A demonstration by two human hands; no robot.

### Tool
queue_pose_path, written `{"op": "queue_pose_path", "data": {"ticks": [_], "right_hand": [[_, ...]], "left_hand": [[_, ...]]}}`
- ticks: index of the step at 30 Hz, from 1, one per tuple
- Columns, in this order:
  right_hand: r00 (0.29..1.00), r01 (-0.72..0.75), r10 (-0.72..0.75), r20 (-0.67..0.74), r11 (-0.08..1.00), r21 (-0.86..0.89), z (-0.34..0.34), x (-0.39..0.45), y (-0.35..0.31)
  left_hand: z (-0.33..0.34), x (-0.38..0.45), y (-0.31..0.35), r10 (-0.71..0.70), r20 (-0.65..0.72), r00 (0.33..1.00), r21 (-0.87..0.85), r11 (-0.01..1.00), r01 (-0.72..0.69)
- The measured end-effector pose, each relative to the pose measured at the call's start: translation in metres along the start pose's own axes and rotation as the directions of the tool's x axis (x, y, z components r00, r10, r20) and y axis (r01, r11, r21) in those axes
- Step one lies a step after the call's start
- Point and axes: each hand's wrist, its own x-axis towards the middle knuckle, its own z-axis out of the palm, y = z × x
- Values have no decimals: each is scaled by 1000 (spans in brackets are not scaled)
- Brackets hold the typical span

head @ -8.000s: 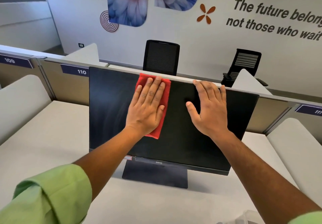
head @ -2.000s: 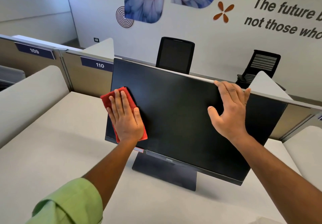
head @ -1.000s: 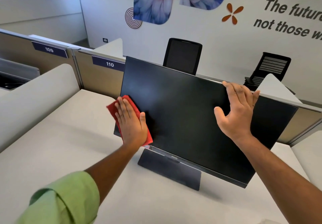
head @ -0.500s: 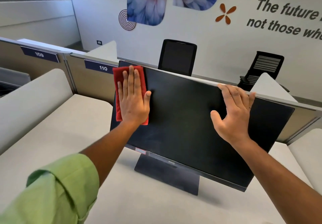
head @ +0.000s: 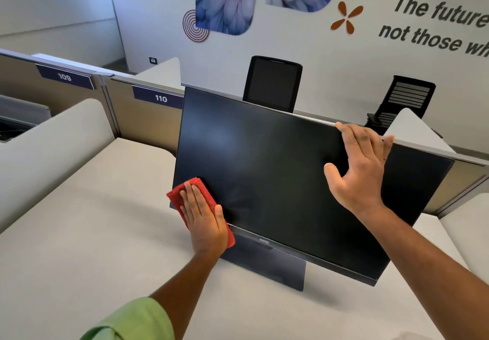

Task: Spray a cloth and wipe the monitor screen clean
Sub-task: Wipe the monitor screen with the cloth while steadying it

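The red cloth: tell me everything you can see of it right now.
The red cloth looks like a soft, finely ribbed fabric, folded into a small pad. It lies flat against the lower left corner of the monitor screen, its outer edge poking just past the bezel. The left hand presses it with straight fingers and covers most of it; only the upper end and a strip by the wrist show. Whether it is damp cannot be told.

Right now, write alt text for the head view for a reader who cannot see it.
A person's left hand presses a red cloth flat against the lower left corner of a dark monitor screen, while the right hand grips the monitor's top edge. The monitor stands on a pale desk in an office cubicle.
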Motion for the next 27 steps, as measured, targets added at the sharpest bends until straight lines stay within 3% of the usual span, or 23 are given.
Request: {"op": "queue_pose_path", "data": {"ticks": [5,9,15,20,27], "right_hand": [[1000,-3,3,10,1000,-18,-3,0,0],[1000,-4,5,18,1000,-23,-3,-1,0],[1000,0,0,17,1000,-26,-3,-1,2],[999,3,-1,43,999,-36,-4,-1,3],[993,-5,11,120,998,-55,-11,1,2]], "left_hand": [[12,-33,45,-184,61,981,-40,982,186],[28,-86,80,-83,150,985,-93,991,97],[37,-134,103,124,312,942,16,991,-135],[28,-139,112,108,449,887,109,979,-174],[-4,-88,98,231,388,892,155,938,-310]]}}
